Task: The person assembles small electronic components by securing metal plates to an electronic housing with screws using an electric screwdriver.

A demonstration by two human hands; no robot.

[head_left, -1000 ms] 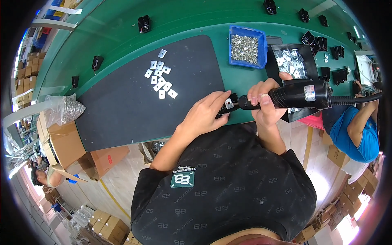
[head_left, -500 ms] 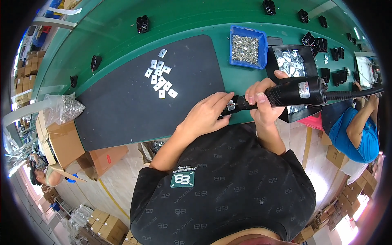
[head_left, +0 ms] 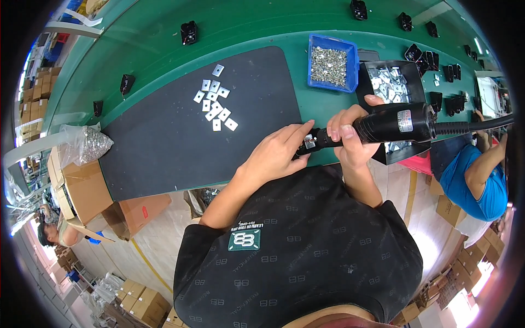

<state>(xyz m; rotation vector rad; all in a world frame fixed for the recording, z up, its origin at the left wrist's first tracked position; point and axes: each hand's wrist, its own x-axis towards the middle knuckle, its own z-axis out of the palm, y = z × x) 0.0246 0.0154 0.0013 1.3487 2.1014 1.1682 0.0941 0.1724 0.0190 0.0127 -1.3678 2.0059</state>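
Note:
My right hand (head_left: 353, 134) grips a black electric screwdriver (head_left: 391, 124) lying nearly level, its cable running off to the right. The tool's tip meets a small black housing (head_left: 301, 150) with a shiny metal piece (head_left: 310, 142) on it. Fingers of my left hand (head_left: 280, 150) close around that housing at the mat's right edge and cover most of it. Beyond my left hand, several square metal plates with holes (head_left: 213, 97) lie scattered on the dark mat (head_left: 164, 136).
A blue bin (head_left: 356, 71) of screws and a black bin (head_left: 415, 82) of metal plates stand beyond my right hand. Black housings (head_left: 188, 33) sit along the green conveyor (head_left: 262, 22). At left, a bag of metal parts (head_left: 95, 146) rests on a carton (head_left: 87, 188). A co-worker (head_left: 476, 180) sits at right.
Housings on the conveyor have shifted slightly left. My hands and the screwdriver stay in almost the same place. The co-worker's arm at right has moved a little.

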